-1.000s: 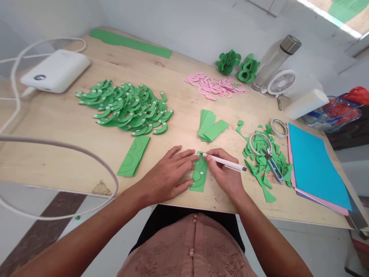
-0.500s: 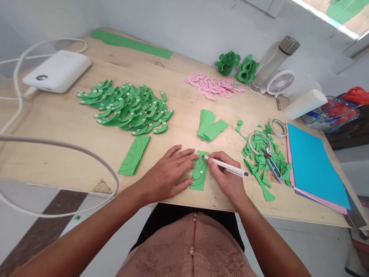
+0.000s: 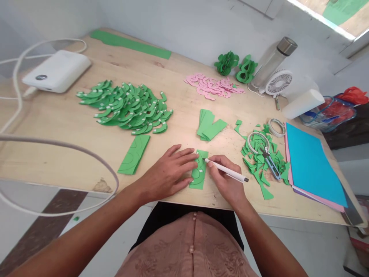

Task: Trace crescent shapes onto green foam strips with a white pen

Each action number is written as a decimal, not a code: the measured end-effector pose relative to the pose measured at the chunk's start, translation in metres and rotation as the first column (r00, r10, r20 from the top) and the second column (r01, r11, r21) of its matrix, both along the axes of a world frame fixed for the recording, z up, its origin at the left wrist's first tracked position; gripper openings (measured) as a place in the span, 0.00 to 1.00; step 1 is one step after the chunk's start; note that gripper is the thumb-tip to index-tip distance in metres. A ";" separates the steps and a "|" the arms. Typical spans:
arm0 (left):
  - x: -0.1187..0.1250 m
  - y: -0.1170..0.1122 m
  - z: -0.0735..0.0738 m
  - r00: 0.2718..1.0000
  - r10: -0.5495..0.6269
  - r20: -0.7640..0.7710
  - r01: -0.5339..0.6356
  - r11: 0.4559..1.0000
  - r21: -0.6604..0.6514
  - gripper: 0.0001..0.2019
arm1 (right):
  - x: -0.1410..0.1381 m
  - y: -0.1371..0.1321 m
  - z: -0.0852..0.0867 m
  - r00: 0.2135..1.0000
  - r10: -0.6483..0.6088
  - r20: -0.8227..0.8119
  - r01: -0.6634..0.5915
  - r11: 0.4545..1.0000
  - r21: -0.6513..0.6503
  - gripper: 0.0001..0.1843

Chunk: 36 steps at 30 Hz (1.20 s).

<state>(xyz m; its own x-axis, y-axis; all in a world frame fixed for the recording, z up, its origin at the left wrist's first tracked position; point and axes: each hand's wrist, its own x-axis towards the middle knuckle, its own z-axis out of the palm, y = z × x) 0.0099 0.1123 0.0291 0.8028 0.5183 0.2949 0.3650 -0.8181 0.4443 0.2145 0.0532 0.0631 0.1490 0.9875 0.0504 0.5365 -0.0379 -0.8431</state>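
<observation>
A green paper strip (image 3: pixel 198 181) with curved pen lines lies at the table's front edge. My left hand (image 3: pixel 170 173) rests flat, its fingertips pressing the strip's left side. In my right hand (image 3: pixel 229 182) is a white pen (image 3: pixel 227 170), its tip on the strip near the upper right. A small white patch shows on the strip within the lines. Beyond it sit blank green strips (image 3: pixel 207 127), fanned out. Left of my left hand lies another marked green strip (image 3: pixel 134 154).
Cut green curved pieces (image 3: pixel 129 107) are heaped at left, pink ones (image 3: pixel 213 86) at the back. Green scraps (image 3: pixel 261 179) lie at right with scissors (image 3: pixel 271 163) and tape rolls (image 3: pixel 277 127). Blue paper (image 3: pixel 314 165) is farther right. A cable (image 3: pixel 72 146) loops over the left front edge.
The pen tip has moved slightly down along the strip's right side, my right hand moving with it. My left hand stays in place. The view has shifted slightly.
</observation>
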 end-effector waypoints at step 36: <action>-0.001 0.000 -0.003 1.000 -0.008 0.029 0.007 1.000 0.030 0.13 | 0.002 -0.013 -0.002 0.998 0.004 0.059 -0.007 0.999 0.049 0.06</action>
<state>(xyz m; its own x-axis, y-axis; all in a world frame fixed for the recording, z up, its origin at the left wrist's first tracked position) 0.0094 0.1120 0.0264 0.7973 0.5029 0.3339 0.3461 -0.8340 0.4297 0.2164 0.0404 0.0609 0.1390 0.9845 0.1070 0.5854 0.0054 -0.8107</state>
